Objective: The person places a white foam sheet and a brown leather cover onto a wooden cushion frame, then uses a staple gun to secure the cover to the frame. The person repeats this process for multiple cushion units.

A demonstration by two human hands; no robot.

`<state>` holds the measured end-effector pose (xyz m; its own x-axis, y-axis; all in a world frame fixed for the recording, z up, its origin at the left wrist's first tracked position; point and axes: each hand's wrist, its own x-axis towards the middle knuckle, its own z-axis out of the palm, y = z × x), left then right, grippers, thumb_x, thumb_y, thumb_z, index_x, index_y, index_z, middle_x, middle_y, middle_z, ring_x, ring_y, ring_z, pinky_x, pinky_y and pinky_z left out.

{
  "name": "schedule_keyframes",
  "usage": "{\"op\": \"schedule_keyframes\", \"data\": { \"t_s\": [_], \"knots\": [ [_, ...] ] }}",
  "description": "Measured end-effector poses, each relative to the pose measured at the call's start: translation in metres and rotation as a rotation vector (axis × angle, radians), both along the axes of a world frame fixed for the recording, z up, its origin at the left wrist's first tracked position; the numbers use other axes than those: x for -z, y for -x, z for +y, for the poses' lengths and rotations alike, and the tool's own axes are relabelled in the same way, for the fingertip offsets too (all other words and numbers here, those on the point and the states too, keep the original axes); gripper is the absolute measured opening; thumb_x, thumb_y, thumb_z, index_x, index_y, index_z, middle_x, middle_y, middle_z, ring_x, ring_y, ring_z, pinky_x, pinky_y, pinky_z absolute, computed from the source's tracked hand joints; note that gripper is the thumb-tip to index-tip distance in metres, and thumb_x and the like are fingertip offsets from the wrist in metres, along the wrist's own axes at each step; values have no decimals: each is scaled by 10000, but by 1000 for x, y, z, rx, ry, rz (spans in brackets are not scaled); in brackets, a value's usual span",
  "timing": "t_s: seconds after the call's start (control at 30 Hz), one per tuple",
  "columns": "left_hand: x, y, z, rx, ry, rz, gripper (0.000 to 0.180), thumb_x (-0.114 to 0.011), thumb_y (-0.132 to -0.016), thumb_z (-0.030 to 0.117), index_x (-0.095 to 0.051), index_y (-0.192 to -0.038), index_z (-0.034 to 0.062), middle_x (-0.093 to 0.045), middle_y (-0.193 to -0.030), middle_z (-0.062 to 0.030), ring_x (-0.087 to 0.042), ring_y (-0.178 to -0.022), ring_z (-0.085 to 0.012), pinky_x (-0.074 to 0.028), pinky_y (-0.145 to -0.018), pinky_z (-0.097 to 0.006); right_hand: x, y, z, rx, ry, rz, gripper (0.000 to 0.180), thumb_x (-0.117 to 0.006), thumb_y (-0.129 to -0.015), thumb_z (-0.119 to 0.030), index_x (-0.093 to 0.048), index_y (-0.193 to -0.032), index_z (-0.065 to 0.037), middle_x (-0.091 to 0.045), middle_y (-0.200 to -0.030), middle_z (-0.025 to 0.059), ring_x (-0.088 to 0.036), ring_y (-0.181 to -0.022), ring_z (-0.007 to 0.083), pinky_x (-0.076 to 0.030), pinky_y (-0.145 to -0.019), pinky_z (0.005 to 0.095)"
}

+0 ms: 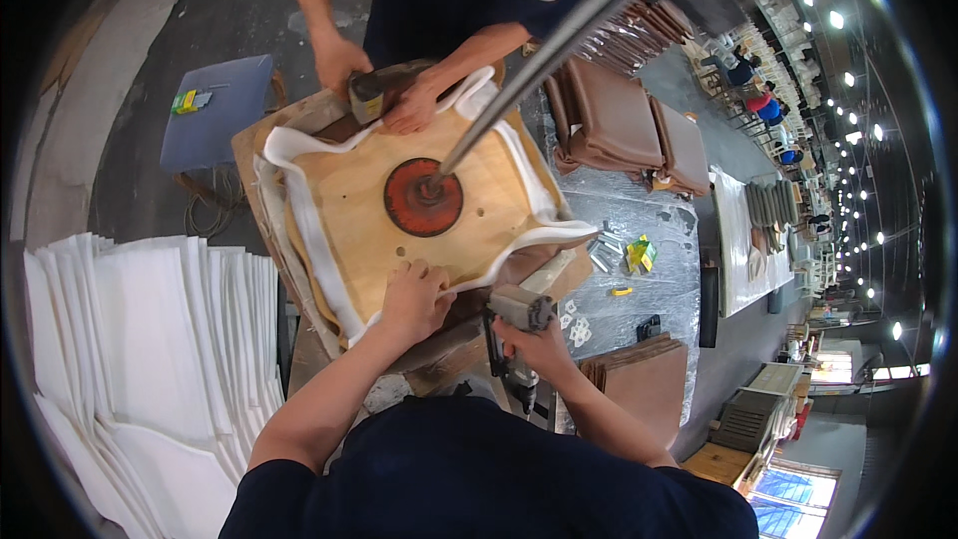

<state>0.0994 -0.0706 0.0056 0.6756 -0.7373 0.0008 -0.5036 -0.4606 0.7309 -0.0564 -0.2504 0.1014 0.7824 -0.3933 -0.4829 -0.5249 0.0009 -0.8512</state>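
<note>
A plywood seat panel point(339, 205) lies underside up, with white padding point(324, 279) curling over its edges and a brown cover point(469, 307) beneath. My left hand point(414, 299) is at the panel's near edge, fingers curled over the wood and closed on the cover's edge, mostly hidden. In my right hand point(537, 347) is a staple gun point(522, 307), held at the near right corner. A red round press pad point(423, 198) on a metal rod point(539, 70) bears on the panel's middle. Across from me, a co-worker's hand point(344, 65) holds another staple gun point(369, 98); their other hand point(411, 108) presses the far edge.
White padding sheets point(170, 329) stand stacked at left, near a blue stool point(218, 110). On the plastic-covered table at right lie staple strips point(606, 252), a yellow-green box point(642, 256), brown covers point(639, 389) and brown cushions point(609, 120). The rod slants up across the workspace.
</note>
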Motion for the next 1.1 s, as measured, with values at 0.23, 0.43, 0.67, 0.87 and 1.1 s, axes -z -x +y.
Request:
{"op": "schedule_keyframes", "data": {
  "t_s": [0.23,0.43,0.67,0.87,1.1],
  "knots": [
    [-11,18,-91,-76,77,-120,328,-879,-887,364,-755,-1045,105,-636,-1175,-142,-574,-1172,-406,-451,-1005,-539,6,19,-91,7,121,-51,245,-863,-967,-138,-745,-1141,-12,-716,-812,11,-639,-613,96,-513,-564,287],
    [2,29,-116,-124,-102,-172,413,-893,-855,478,-763,-922,92,-626,-1237,-134,-532,-1269,-399,-396,-1101,-583,18,4,-114,-27,65,-28,422,-892,-949,-180,-737,-1303,-12,-744,-893,17,-663,-633,99,-539,-573,281],
    [18,34,-110,-142,18,-173,298,-850,-912,395,-834,-987,107,-578,-1502,-114,-399,-1547,-413,-177,-1335,-681,13,-14,-126,-182,101,181,408,-915,-939,-223,-743,-1237,-4,-730,-841,25,-664,-619,105,-542,-564,297],
    [16,32,-112,-170,36,-82,214,-806,-947,330,-861,-1039,146,-560,-1571,-88,-320,-1644,-398,-127,-1380,-659,5,-34,-127,-289,137,240,388,-910,-948,-235,-740,-1203,3,-727,-822,28,-653,-591,105,-537,-544,308],
    [19,30,-112,-195,46,-68,184,-813,-922,288,-855,-1019,137,-566,-1554,-94,-329,-1639,-410,-137,-1364,-675,-5,-59,-120,-375,179,246,402,-899,-946,-223,-741,-1242,-1,-730,-802,29,-654,-582,111,-539,-552,312]
  ]
}}
